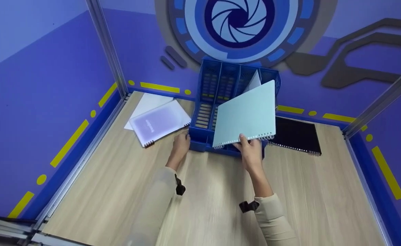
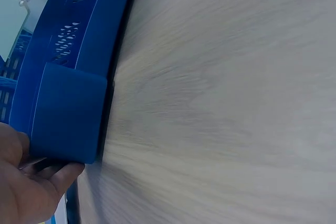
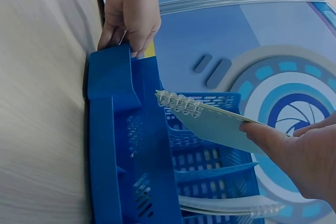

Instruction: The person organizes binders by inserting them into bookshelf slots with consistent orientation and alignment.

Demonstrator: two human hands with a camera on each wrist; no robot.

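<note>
Pinching pale notebook (image 1: 246, 116), R hand (image 1: 251, 155) is over wood-grain tbl (image 1: 207, 198) btwn purple walls (image 1: 43, 85), w/ L hand (image 1: 181, 145) gripping blue organizer (image 1: 197, 146).

place: looks like a lab-type recording booth
walls: purple-blue panels (image 1: 33, 102), large shutter graphic (image 1: 238, 17), yellow dash markings (image 1: 69, 143)
frame: bare metal posts (image 1: 105, 48) at the back corners
table (image 1: 207, 205): wood-grain top, walled on three sides
sleeves (image 1: 270, 212): black camera unit (image 1: 249, 206) at each cuff
</note>
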